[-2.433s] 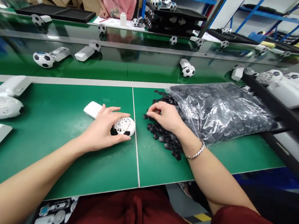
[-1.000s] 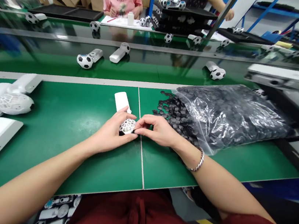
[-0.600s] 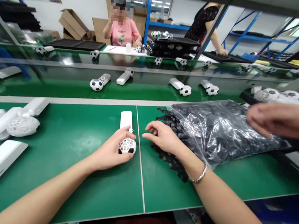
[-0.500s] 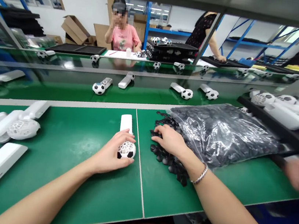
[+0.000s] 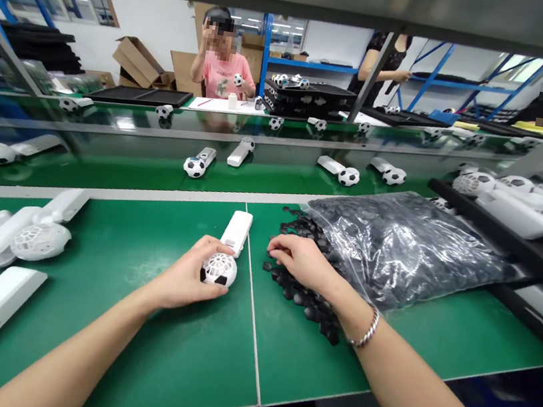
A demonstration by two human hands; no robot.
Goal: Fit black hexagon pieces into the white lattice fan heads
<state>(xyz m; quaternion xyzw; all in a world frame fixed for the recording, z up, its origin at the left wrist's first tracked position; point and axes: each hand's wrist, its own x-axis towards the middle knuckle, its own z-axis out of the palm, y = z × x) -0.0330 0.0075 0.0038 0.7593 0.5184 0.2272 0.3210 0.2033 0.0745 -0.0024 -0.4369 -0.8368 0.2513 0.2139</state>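
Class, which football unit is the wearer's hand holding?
The football unit nearest the bench seam: the left hand grips its ball end, while neither hand touches the others.

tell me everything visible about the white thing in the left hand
The white thing looks like hard plastic: a rounded, football-like end with an open lattice and black patches, joined to a flat, oblong body. It appears to rest on the green table, body pointing away, its rounded end between the thumb and fingers of the left hand.
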